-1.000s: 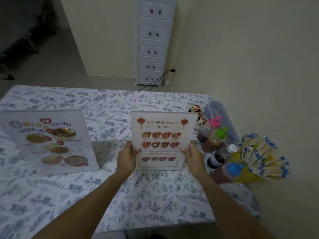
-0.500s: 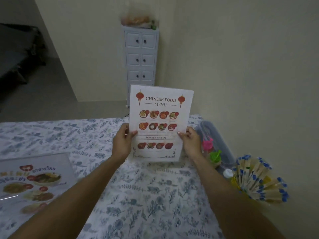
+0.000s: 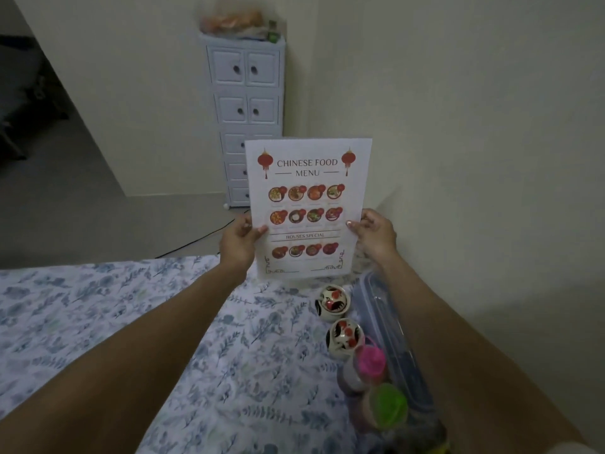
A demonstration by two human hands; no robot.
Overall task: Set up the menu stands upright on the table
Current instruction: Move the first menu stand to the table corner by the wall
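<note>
The Chinese food menu stand (image 3: 307, 204) is held upright in the air above the far right part of the table (image 3: 98, 322), its printed face toward me. My left hand (image 3: 239, 245) grips its left edge and my right hand (image 3: 375, 235) grips its right edge, both near the lower half. Its bottom edge hovers just above the floral tablecloth near the table's far edge. The other menu is out of view.
Two small painted ceramic cups (image 3: 332, 303) stand below the menu. Sauce bottles with a pink cap (image 3: 370, 362) and a green cap (image 3: 388, 404) and a clear lidded box (image 3: 393, 326) line the right edge by the wall. A white drawer cabinet (image 3: 245, 103) stands behind.
Both hands have lifted the Chinese food menu off the table and carried it up and toward the far right edge. The view tilted up, so the second menu at the left left the frame.
</note>
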